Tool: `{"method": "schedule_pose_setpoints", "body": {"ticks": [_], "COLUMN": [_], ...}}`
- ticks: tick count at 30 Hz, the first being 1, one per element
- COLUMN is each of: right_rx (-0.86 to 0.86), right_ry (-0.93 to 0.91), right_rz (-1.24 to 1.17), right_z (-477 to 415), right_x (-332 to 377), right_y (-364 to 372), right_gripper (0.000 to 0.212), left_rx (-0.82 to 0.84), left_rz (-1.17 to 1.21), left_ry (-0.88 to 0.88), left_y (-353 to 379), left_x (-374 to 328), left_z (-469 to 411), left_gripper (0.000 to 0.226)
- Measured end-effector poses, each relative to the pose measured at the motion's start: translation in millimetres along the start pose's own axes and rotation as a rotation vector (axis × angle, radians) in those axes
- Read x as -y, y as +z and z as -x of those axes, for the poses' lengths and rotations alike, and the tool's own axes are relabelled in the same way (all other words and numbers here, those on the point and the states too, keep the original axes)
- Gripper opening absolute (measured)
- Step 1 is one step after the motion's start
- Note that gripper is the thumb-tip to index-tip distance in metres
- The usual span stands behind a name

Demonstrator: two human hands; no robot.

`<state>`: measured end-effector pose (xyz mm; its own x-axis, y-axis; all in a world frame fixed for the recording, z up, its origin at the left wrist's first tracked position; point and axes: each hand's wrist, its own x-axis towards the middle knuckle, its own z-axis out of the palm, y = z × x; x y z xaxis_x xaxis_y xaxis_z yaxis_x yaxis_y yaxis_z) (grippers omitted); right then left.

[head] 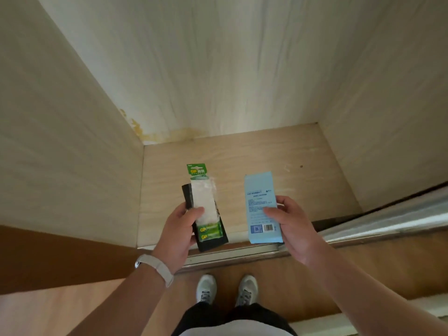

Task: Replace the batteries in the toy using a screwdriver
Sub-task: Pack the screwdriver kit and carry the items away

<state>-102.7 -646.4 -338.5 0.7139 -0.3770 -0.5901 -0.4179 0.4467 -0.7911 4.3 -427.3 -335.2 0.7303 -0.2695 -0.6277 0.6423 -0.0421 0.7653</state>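
Right-hand grip first: the right hand [288, 224] holds a flat light-blue cardboard box [260, 197] printed with small text and a barcode, thumb across its face and fingers curled behind its right edge. The left hand [179, 229] pinches two things stacked together, thumb on top and fingers hidden behind: a flat black rectangular piece [214, 244] at the back, and on it a green-and-white card battery pack [202, 202], torn pale side up, with two green batteries [210, 232] showing at its lower end. Neither hand has a finger free. No toy is clearly in view, and whether the black piece is part of it cannot be told; no bare screwdriver shows either, though the blue box may well hold one. This looks like the gathering step, with the real work not yet begun. The next move calls for setting everything down on a surface, freeing both hands and opening the box. Both items hang just above the pale plywood floor [278, 151] of an open white-walled cupboard [218, 69], yellow staining [169, 135] in its back left corner and a metal sliding-door track [230, 253] along its front. The person stands on wood flooring in grey trainers [206, 287], a pale wristband [157, 267] on the left wrist.
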Motion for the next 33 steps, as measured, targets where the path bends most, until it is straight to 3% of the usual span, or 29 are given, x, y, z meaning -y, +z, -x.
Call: {"method": "schedule_pose_setpoints", "body": {"ticks": [15, 23, 33], "right_rx": [0.001, -0.108, -0.276], "right_ry": [0.055, 0.061, -0.006], "right_rz": [0.211, 0.283, 0.467], "right_z": [-168.9, -261.1, -319.5], "right_x": [-84.5, -144.0, -157.1], "right_y": [-13.2, -16.5, -34.0], "right_gripper": [0.026, 0.022, 0.025], "left_rx": [0.014, -0.012, 0.042], "left_rz": [-0.097, -0.095, -0.106], "left_ry": [-0.09, -0.122, -0.158], "left_y": [-10.5, -13.9, -22.0], "left_x": [76.0, 128.4, 148.3], "left_z": [-163.9, -254.2, -309.8], "left_gripper": [0.028, 0.027, 0.027]}}
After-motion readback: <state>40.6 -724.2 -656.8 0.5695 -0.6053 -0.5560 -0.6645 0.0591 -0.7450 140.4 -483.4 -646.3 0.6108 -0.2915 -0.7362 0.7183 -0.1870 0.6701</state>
